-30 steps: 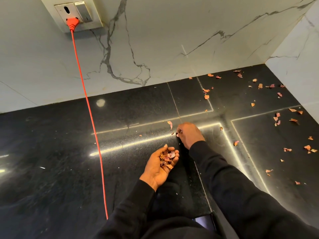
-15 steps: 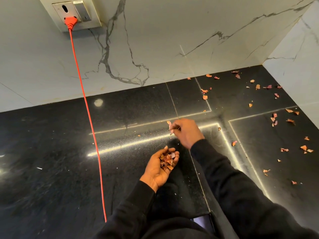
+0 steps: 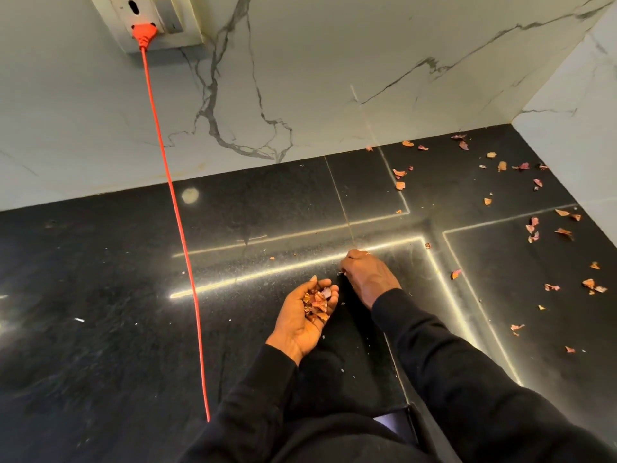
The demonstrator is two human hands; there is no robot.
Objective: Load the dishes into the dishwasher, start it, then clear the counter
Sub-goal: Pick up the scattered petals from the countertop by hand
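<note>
- Black sleeves (image 3: 467, 379) enter from the bottom edge, right of centre.
- Left hand (image 3: 297, 325), lower centre, lies palm up and cupped, its fingers curled loosely round a heap of peel scraps (image 3: 317, 302) in orange and pink.
- Right hand (image 3: 367, 275), just beside it and up to the right, is knuckles up with curled fingers. Its tips are bunched on the black counter (image 3: 100, 329) around a tiny pale fragment (image 3: 340, 272).
- A red cord (image 3: 180, 228) crosses the counter left of the hands, from the bottom edge to the upper left.
- Loose peel scraps (image 3: 399, 185) lie scattered over the right and upper right of the counter, apart from both hands.
- A white veined wall (image 3: 334, 78) rises behind the counter.
- At the upper left, a red plug (image 3: 144, 31) sits in a socket plate (image 3: 133, 8).
</note>
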